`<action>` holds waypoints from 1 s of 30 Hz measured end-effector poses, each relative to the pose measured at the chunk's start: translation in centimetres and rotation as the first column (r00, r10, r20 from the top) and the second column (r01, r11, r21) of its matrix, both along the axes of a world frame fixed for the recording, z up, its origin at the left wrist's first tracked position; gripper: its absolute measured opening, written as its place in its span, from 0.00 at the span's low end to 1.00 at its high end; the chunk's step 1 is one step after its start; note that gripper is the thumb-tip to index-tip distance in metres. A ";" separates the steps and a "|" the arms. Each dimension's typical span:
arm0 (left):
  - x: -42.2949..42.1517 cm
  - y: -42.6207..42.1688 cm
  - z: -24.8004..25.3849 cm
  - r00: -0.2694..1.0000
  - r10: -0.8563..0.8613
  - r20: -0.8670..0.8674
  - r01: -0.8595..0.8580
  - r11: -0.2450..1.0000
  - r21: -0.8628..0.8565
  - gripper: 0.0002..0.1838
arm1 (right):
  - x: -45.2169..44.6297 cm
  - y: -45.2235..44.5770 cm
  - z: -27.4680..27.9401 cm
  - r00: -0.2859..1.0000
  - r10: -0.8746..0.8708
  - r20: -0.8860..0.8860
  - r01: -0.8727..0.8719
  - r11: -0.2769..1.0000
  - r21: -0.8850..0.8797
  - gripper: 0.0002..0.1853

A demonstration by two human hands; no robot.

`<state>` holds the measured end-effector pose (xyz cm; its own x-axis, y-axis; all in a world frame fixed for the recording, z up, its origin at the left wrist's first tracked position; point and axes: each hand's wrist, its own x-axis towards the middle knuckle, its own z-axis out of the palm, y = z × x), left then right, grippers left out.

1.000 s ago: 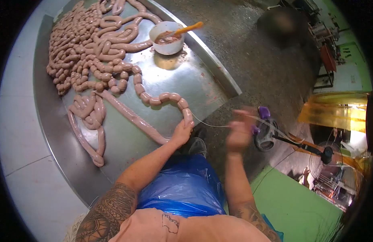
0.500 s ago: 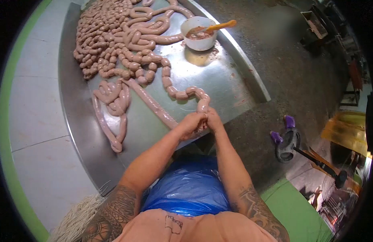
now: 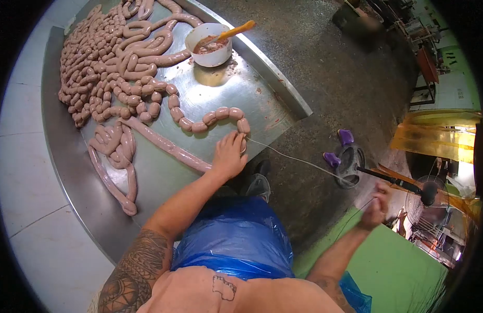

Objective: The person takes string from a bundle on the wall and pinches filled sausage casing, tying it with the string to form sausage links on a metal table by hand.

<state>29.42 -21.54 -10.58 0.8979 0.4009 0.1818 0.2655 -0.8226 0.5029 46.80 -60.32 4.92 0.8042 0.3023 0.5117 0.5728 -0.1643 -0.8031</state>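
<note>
A chain of linked sausages [image 3: 201,127] curves across the metal table to its near edge. My left hand [image 3: 230,155] is closed around the chain's near end, and part of the last link is hidden under the fingers. From beside that hand a thin white string [image 3: 296,158] stretches right over the floor. My right hand [image 3: 376,206] is raised off to the right, fingers curled together and slightly blurred, with a thin strand of string at it. A long unlinked sausage casing [image 3: 168,144] lies left of my left hand, its near end reaching beneath the forearm.
A large heap of sausages [image 3: 90,68] covers the table's far left. A white bowl [image 3: 210,56] of meat mix holds an orange-handled utensil [image 3: 236,31]. The raised metal rim [image 3: 273,75] borders the right. A standing fan [image 3: 427,201] and purple sandals [image 3: 346,137] are on the floor side.
My right hand has left the sausage chain and swung far right, and the string now stretches out. My left hand stays on the chain. The view has shifted to the right.
</note>
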 end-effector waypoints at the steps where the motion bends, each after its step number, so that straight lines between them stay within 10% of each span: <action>1: -0.7 -0.1 0.7 1.000 -0.004 -0.005 0.004 1.000 0.007 0.18 | -1.7 5.4 -0.4 0.988 0.149 -0.037 -0.148 0.989 0.024 0.04; 4: -1.7 -0.1 0.2 0.922 0.039 -0.385 -0.020 0.998 0.053 0.16 | -7.0 22.2 -1.8 0.755 0.519 -0.401 -0.571 0.821 -0.014 0.10; 7: -2.2 -1.0 -3.5 0.872 0.119 -0.474 -0.179 0.980 -0.084 0.15 | -8.4 29.8 -9.6 0.651 0.484 -0.584 -0.367 0.875 0.315 0.17; 10: -2.1 -1.9 -5.0 0.934 0.242 -0.264 -0.353 0.741 -0.571 0.17 | -7.6 26.4 -21.4 0.538 0.272 -0.798 -0.391 0.919 0.050 0.18; 12: -2.4 -1.3 -5.5 0.971 0.199 -0.129 -0.203 0.416 -0.886 0.17 | -9.6 27.0 -23.1 -0.085 0.549 -0.831 -0.025 0.833 0.553 0.17; 16: -2.1 1.6 3.6 0.905 -0.024 -0.424 -0.400 0.285 -0.871 0.15 | -11.5 34.5 -19.4 -0.353 0.688 -0.634 0.072 0.695 0.715 0.18; 18: -1.6 3.1 5.5 0.861 -0.043 -0.507 -0.489 0.206 -0.847 0.15 | -10.9 33.7 -22.9 -0.100 0.594 -0.799 -0.252 0.761 0.597 0.16; 20: -0.6 3.1 5.5 0.815 -0.089 -0.572 -0.569 0.066 -0.820 0.13 | -8.1 29.1 -19.6 0.687 0.417 -0.595 -0.623 0.759 -0.188 0.10; 21: 0.1 2.7 4.3 0.828 -0.121 -0.548 -0.545 0.063 -0.836 0.13 | -6.9 25.7 -17.2 0.758 0.427 -0.492 -0.600 0.753 -0.271 0.09; 23: 1.2 1.8 0.8 0.888 0.073 -0.454 -0.376 -0.456 -0.807 0.15 | -4.5 17.2 -14.9 0.840 0.430 -0.332 -0.543 0.649 -0.533 0.11; 25: 1.8 2.2 -2.0 0.904 0.108 -0.413 -0.278 -0.586 -0.761 0.14 | -1.5 8.2 -11.3 0.911 -0.162 -0.379 -0.240 0.539 -0.807 0.12; 27: 2.9 1.4 -3.5 0.907 0.159 -0.390 -0.177 -0.695 -0.697 0.14 | 1.2 -2.3 -11.3 0.962 -0.225 -0.154 0.041 0.675 -0.736 0.10; 29: 3.2 1.0 -4.3 0.922 0.137 -0.362 -0.262 -0.466 -0.845 0.14 | 0.9 -5.3 -8.7 0.943 -0.329 -0.055 0.189 0.663 -0.724 0.07; 30: 3.5 0.8 -1.1 0.907 0.106 -0.408 -0.421 0.264 -0.868 0.13 | 0.0 -5.7 -7.2 0.941 -0.334 -0.057 0.191 0.661 -0.726 0.07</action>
<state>32.87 -20.70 -11.66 0.6481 0.3753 -0.6626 0.5951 0.2934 0.7482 46.75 -66.04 -2.26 0.9578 0.2746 0.0853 0.2821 -0.8398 -0.4639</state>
